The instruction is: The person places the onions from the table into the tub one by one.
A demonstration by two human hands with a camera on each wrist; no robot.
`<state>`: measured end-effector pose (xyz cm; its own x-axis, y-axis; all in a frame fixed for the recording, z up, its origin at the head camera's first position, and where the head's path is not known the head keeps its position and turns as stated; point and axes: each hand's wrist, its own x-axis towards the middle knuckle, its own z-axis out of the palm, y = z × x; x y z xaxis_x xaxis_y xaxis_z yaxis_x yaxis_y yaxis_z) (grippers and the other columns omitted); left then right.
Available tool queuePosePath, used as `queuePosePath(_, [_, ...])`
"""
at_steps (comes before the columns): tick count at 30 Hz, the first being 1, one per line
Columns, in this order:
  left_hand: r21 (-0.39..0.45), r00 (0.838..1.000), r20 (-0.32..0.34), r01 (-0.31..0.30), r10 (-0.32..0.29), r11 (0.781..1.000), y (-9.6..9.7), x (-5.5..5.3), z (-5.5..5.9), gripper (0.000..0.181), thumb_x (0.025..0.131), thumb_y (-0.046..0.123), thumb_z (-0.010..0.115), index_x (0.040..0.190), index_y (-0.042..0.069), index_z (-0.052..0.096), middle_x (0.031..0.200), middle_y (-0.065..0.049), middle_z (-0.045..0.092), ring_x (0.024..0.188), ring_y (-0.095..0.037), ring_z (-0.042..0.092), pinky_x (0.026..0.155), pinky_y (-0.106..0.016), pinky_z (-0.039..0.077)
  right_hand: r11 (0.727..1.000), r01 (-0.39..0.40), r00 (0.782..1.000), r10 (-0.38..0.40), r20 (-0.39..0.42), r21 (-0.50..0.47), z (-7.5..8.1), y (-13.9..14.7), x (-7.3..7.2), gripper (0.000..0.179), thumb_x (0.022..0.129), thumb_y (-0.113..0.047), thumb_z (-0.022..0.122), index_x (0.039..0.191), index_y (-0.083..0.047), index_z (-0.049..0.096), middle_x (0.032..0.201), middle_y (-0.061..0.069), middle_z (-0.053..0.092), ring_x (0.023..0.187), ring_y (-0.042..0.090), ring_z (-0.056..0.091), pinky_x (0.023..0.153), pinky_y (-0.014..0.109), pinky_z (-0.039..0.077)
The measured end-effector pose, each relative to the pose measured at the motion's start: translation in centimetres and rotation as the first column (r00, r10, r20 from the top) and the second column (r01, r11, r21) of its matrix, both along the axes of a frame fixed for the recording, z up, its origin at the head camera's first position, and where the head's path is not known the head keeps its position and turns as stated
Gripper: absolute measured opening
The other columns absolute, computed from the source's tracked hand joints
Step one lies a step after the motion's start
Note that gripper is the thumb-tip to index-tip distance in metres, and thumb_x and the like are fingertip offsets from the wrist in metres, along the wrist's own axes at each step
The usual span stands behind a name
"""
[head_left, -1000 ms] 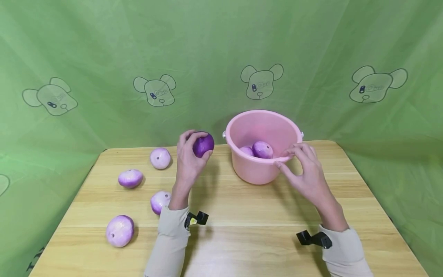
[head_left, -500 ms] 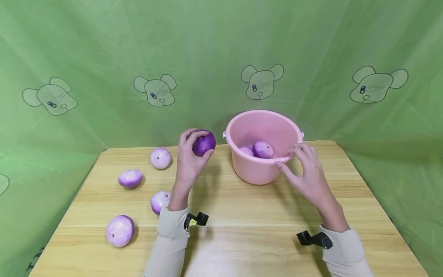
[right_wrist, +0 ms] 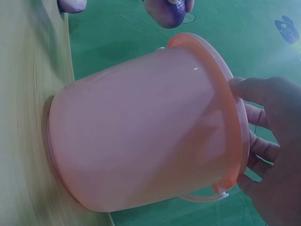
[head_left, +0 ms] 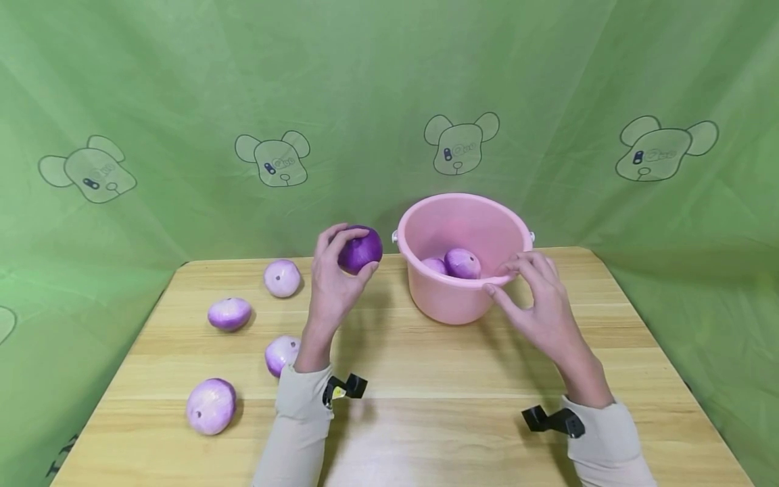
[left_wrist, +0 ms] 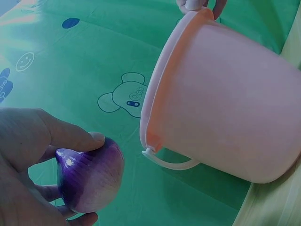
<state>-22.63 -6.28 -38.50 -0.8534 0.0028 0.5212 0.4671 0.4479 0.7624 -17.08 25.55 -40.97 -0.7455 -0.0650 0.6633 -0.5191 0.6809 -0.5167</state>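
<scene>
A dark purple onion (head_left: 362, 251) is gripped in my left hand (head_left: 336, 284), thumb on one side and fingers round the other. It hangs above the table's back edge, left of a pink bucket (head_left: 450, 303) and apart from it. The left wrist view shows the held onion (left_wrist: 91, 176) with its pointed end toward the palm. My right hand (head_left: 544, 304) holds the bucket's near right rim, thumb outside and fingers over the inside. Two lighter purple onions (head_left: 462, 264) lie inside the bucket, one partly behind the other.
Several more onions (head_left: 211, 406) lie on the left of the wooden table (head_left: 426, 406); one (head_left: 282, 354) is partly covered by my left forearm. A white bucket handle (left_wrist: 174, 164) hangs down outside the bucket. A green printed curtain (head_left: 365, 88) stands behind the table.
My left hand has shifted slightly right and up with the onion, a little closer to the bucket. The right hand and the bucket stay where they were.
</scene>
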Motion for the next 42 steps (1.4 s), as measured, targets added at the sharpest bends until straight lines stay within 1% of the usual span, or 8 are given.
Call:
queuePosePath(5, [0.004, 1.000, -0.008, 0.009, -0.009, 1.000, 0.10, 0.02, 0.06, 0.051, 0.076, 0.002, 0.087, 0.123, 0.012, 0.070, 0.145, -0.015, 0.049, 0.133, -0.034, 0.049, 0.114, -0.050, 0.040, 1.000, 0.000, 1.000, 0.000, 0.001, 0.000, 0.05, -0.04, 0.01, 0.031, 0.080, -0.004, 0.086, 0.105, -0.001, 0.068, 0.110, 0.012, 0.061, 0.116, 0.030, 0.049, 0.103, 0.053, 0.038])
queuePosePath(9, [0.011, 1.000, -0.016, 0.011, -0.011, 1.000, 0.13, 0.09, 0.12, 0.052, 0.076, 0.002, 0.087, 0.124, 0.012, 0.070, 0.146, -0.015, 0.049, 0.134, -0.035, 0.049, 0.114, -0.051, 0.040, 1.000, 0.000, 1.000, 0.000, 0.003, -0.004, 0.10, -0.11, 0.09, 0.030, 0.080, -0.004, 0.085, 0.104, -0.001, 0.068, 0.110, 0.012, 0.062, 0.116, 0.030, 0.049, 0.103, 0.053, 0.038])
queuePosePath(18, [0.018, 0.999, -0.035, 0.020, -0.019, 1.000, 0.20, 0.23, 0.26, 0.051, 0.076, 0.004, 0.086, 0.124, 0.012, 0.070, 0.146, -0.015, 0.049, 0.133, -0.033, 0.049, 0.113, -0.049, 0.040, 1.000, -0.001, 1.000, 0.001, -0.010, 0.002, 0.01, -0.05, -0.04, 0.030, 0.079, -0.003, 0.085, 0.104, -0.001, 0.068, 0.110, 0.012, 0.062, 0.115, 0.029, 0.049, 0.102, 0.051, 0.038])
queuePosePath(24, [0.024, 0.998, -0.059, 0.030, -0.028, 0.999, 0.26, 0.22, 0.29, 0.050, 0.077, 0.004, 0.086, 0.124, 0.011, 0.070, 0.145, -0.017, 0.049, 0.133, -0.035, 0.049, 0.113, -0.050, 0.041, 1.000, 0.000, 1.000, 0.000, -0.012, -0.001, 0.06, -0.07, 0.00, 0.030, 0.079, -0.003, 0.086, 0.103, -0.001, 0.068, 0.109, 0.012, 0.061, 0.114, 0.029, 0.049, 0.101, 0.050, 0.039])
queuePosePath(42, [0.059, 0.997, -0.068, 0.052, -0.048, 0.997, 0.52, 0.34, 0.36, 0.050, 0.077, 0.005, 0.086, 0.124, 0.012, 0.070, 0.146, -0.015, 0.049, 0.133, -0.033, 0.049, 0.112, -0.049, 0.041, 1.000, 0.001, 1.000, -0.001, -0.007, 0.001, 0.05, -0.06, -0.01, 0.030, 0.079, -0.003, 0.085, 0.104, 0.000, 0.068, 0.111, 0.013, 0.062, 0.114, 0.030, 0.049, 0.101, 0.051, 0.039])
